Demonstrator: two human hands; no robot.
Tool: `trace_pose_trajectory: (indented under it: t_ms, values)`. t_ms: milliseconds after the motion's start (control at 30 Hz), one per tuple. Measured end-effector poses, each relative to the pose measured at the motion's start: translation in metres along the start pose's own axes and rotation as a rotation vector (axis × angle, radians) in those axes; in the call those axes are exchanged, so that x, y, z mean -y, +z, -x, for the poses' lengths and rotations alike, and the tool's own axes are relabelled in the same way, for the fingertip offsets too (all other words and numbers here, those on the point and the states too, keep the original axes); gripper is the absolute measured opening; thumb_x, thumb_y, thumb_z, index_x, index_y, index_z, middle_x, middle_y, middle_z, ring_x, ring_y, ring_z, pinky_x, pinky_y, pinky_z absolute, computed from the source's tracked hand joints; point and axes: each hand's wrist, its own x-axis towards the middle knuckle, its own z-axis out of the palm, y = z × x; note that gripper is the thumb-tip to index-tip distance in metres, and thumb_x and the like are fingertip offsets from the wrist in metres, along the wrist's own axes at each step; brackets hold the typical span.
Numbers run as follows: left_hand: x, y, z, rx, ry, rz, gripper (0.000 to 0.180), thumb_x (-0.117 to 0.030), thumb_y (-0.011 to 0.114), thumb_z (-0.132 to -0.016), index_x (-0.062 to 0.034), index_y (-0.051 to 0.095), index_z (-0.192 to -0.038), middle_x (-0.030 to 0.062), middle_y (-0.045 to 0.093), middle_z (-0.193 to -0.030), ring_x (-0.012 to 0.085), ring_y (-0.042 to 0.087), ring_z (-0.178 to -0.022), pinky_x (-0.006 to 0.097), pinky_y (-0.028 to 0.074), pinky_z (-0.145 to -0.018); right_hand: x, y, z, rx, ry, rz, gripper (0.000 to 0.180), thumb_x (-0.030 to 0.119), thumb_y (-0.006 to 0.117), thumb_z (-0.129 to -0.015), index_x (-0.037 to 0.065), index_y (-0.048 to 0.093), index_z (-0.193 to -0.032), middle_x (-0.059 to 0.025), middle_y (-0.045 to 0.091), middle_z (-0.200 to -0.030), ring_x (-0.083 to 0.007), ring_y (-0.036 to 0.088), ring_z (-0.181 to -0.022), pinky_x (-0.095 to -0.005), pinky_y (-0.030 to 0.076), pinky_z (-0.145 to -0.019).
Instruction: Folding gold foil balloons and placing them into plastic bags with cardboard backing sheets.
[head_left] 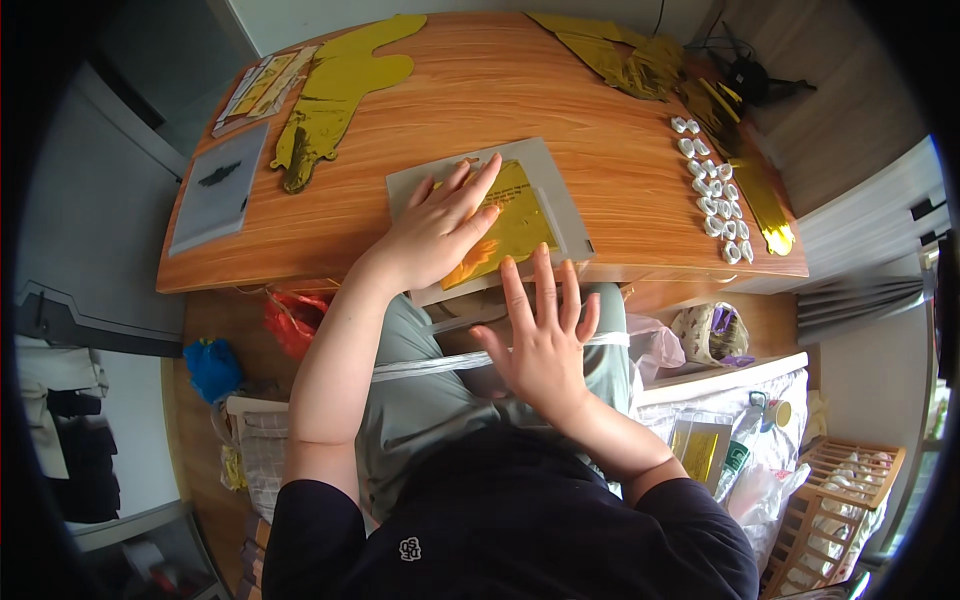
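A grey board (pixel 567 212) lies near the front edge of the wooden desk, with a shiny gold sheet (pixel 525 222) on it. The sheet bears dark print and an orange flower-like picture. My left hand (pixel 438 228) is laid over the left part of the sheet, palm down and fingers stretched out; it hides some of the print. Just in front of the desk edge, my right hand (pixel 545 345) has its fingers spread, the tips near the sheet's lower right edge. I cannot tell whether they touch it. Neither hand grips anything.
Gold foil pieces (pixel 352 75) lie at the far left, beside a translucent sheet (pixel 215 195). More crumpled gold foil (pixel 640 70) is at the far right. Several small white curled pieces (pixel 712 190) stand in rows near a gold strip (pixel 765 205). A white band (pixel 440 367) crosses my lap.
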Motion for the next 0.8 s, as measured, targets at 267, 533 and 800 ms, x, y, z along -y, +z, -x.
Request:
trace_pose_trajectory:
  t_ms: [267,533,800]
  values:
    - [0.004,0.003,0.0,-0.113,0.029,0.239,0.066,-0.044,0.029,-0.108,-0.0102,0.01,-0.161,0.0162,0.021,-0.165,0.0296,0.016,-0.154,0.049,0.009,-0.123,0.007,-0.01,-0.007,0.001,-0.025,0.03,0.076,0.068,0.049,-0.09,0.016,0.049,-0.146,-0.0158,0.046,-0.151,-0.0274,0.045,-0.124,-0.0448,0.025,-0.098]
    - [0.019,-0.004,0.002,-0.412,0.079,1.259,0.078,-0.062,0.017,-0.104,-0.0106,0.007,-0.161,0.0239,0.025,-0.162,0.0365,0.012,-0.154,0.052,-0.004,-0.123,0.011,-0.006,-0.012,0.092,-0.112,-0.067,0.077,0.073,0.048,-0.088,0.027,0.047,-0.149,-0.0159,0.036,-0.158,-0.0372,0.035,-0.143,-0.0588,0.015,-0.111]
    - [0.02,-0.001,0.006,-0.429,0.086,1.21,0.079,-0.064,0.018,-0.103,-0.0099,0.011,-0.16,0.0252,0.031,-0.159,0.0377,0.016,-0.153,0.053,0.0,-0.123,0.005,-0.009,-0.018,0.114,-0.109,-0.122,0.074,0.072,0.051,-0.087,0.028,0.05,-0.147,-0.0134,0.038,-0.156,-0.041,0.033,-0.143,-0.0632,0.02,-0.109]
